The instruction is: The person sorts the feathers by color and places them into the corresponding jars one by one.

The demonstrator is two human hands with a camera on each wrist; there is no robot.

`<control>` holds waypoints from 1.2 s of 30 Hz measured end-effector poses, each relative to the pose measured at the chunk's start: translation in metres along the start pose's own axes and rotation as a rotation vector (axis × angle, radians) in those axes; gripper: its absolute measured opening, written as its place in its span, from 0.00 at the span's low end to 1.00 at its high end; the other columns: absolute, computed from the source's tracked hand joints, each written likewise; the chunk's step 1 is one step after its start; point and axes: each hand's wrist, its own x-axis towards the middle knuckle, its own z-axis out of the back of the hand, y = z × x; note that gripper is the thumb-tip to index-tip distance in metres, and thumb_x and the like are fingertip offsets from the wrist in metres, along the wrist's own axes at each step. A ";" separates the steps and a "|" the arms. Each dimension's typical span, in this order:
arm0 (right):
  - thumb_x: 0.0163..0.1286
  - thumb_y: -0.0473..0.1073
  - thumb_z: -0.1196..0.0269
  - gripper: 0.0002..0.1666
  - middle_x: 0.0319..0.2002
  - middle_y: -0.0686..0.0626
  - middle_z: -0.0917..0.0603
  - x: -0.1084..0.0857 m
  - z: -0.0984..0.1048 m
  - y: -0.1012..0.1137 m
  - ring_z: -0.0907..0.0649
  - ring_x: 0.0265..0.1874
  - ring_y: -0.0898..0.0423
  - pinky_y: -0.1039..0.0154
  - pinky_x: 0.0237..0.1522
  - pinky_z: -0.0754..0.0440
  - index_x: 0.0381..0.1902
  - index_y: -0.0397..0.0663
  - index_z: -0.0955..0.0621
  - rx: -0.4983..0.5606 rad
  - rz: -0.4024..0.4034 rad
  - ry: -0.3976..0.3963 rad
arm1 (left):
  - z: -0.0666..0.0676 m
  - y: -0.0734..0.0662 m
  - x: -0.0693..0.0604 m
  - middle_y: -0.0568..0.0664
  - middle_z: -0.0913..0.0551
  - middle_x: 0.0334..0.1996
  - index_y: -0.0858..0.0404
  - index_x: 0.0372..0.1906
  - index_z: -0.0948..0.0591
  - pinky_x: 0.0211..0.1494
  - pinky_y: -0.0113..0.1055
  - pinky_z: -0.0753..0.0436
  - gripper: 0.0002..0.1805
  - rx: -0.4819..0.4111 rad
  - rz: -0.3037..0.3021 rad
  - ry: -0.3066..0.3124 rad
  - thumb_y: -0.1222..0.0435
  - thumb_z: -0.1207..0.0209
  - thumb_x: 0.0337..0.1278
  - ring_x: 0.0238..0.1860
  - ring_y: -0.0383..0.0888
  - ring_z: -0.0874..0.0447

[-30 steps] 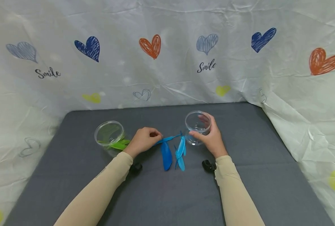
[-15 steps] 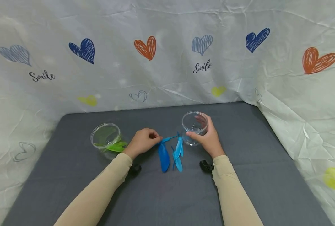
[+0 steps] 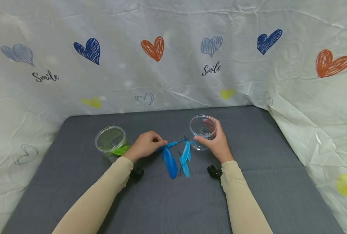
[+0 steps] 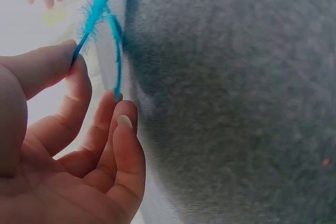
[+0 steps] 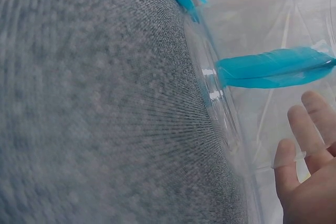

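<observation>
In the head view my left hand (image 3: 145,144) pinches the quill of a blue feather (image 3: 174,143) between thumb and index finger. The left wrist view shows this feather (image 4: 97,11) with its fluffy base just above the fingertips; a second blue stem (image 4: 118,51) meets another finger. A darker blue feather (image 3: 170,164) lies below the hand, beside several light blue feathers (image 3: 185,159). My right hand (image 3: 217,143) grips a clear plastic cup (image 3: 195,143) standing upright on the table. In the right wrist view a blue feather (image 5: 275,69) crosses the cup wall; inside or behind, I cannot tell.
A second clear cup (image 3: 110,127) stands at the left, with green feathers (image 3: 120,150) in or behind its wall, partly hidden by my left hand. A grey cloth covers the table (image 3: 173,208). Behind hangs a white curtain (image 3: 179,81) with printed hearts.
My left hand has shifted slightly left, still pinching the feather. The darker blue feather's lower tip has swung a little to the right. The right hand keeps its grip on the cup.
</observation>
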 end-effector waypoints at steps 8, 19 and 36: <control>0.64 0.47 0.19 0.56 0.78 0.53 0.26 0.000 0.002 0.002 0.29 0.81 0.50 0.44 0.84 0.35 0.83 0.66 0.37 0.020 -0.003 0.001 | 0.014 -0.017 -0.002 0.50 0.16 0.45 0.54 0.39 0.11 0.43 0.40 0.19 0.17 -0.009 -0.071 -0.015 0.46 0.36 0.76 0.43 0.47 0.20; 0.66 0.47 0.19 0.55 0.78 0.53 0.26 0.002 0.001 0.001 0.30 0.81 0.50 0.44 0.83 0.34 0.83 0.68 0.37 0.006 0.000 -0.001 | 0.042 -0.063 -0.007 0.46 0.12 0.37 0.50 0.44 0.12 0.42 0.43 0.18 0.14 -0.052 -0.208 -0.114 0.45 0.36 0.77 0.37 0.46 0.19; 0.66 0.52 0.20 0.54 0.77 0.54 0.26 0.001 -0.001 -0.001 0.29 0.80 0.50 0.42 0.82 0.32 0.82 0.67 0.36 -0.014 -0.008 -0.001 | 0.066 -0.124 0.014 0.44 0.14 0.34 0.50 0.46 0.12 0.38 0.43 0.21 0.13 -0.124 -0.342 -0.308 0.47 0.35 0.76 0.34 0.46 0.20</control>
